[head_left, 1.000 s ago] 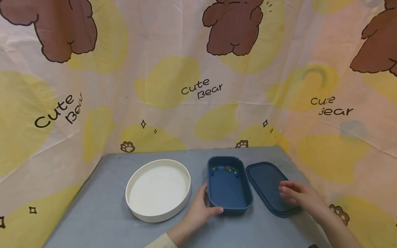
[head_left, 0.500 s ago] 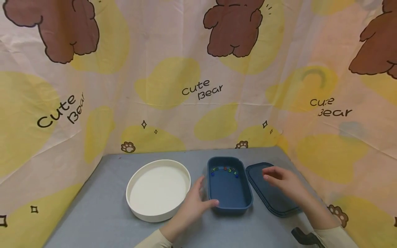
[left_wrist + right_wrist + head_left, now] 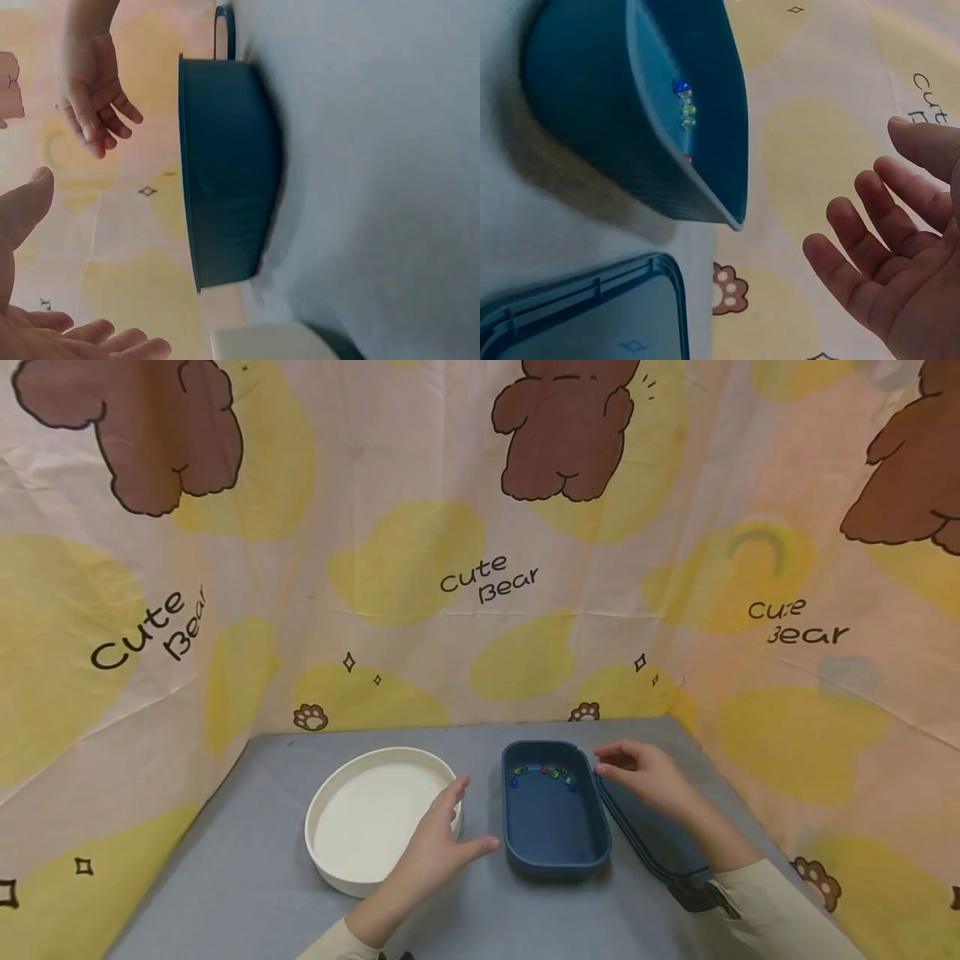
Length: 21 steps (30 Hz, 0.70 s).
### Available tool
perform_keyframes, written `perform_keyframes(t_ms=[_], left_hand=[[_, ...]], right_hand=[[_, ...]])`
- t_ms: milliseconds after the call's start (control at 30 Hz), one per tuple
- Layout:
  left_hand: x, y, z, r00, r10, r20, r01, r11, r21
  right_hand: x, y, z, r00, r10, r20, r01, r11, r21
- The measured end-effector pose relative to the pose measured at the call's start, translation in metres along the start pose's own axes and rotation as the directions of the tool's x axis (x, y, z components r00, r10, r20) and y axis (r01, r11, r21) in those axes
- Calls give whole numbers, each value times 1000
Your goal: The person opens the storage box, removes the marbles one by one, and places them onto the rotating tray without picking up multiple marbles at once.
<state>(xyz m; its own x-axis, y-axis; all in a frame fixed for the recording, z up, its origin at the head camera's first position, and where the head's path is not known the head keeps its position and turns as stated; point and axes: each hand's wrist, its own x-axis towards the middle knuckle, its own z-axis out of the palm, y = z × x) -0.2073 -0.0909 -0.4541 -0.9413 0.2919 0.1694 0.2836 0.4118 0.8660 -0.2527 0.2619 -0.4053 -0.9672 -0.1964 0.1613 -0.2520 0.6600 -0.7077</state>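
A deep blue rectangular container (image 3: 557,827) stands in the middle of the table in the head view. Along its far end lie several small glass marbles (image 3: 555,772), some blue, green and red. My left hand (image 3: 431,852) hovers left of the container with thumb and fingers spread, overlapping the edge of a round white tray (image 3: 360,827). My right hand (image 3: 652,777) is raised just right of the container, its fingers loosely bent and holding nothing. Beneath that arm lies the blue lid (image 3: 652,827), partly hidden. In the right wrist view the marbles (image 3: 682,88) show inside the container (image 3: 592,97).
A grey-blue cloth (image 3: 225,860) covers the table. Behind and at both sides hangs a curtain (image 3: 405,568) printed with bears and yellow patches. A dark strap (image 3: 697,893) sits at the right wrist.
My left hand has let go of the container's left side and moved left toward the white tray. The right hand has moved left across the lid to beside the container.
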Motion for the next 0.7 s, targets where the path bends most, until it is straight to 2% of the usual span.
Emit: perform_keyframes(t_ms=[267,400,600,700], left_hand=[[-11,-8,-25,995,-20,-95,26,997,68],[-16,-11,-38,993,-23,-117,33,996,87],[-26,-16,-59,991,31,-130,-13,991,132],[-33,-21,-67,988,44,-151,-20,988,152]], right_hand=[[24,-4,9,999,-30,9,31,999,-17],[34,-6,16,998,-61,17,61,998,-16],[49,-8,28,993,-119,27,120,992,-42],[53,-9,34,992,-123,41,124,992,-35]])
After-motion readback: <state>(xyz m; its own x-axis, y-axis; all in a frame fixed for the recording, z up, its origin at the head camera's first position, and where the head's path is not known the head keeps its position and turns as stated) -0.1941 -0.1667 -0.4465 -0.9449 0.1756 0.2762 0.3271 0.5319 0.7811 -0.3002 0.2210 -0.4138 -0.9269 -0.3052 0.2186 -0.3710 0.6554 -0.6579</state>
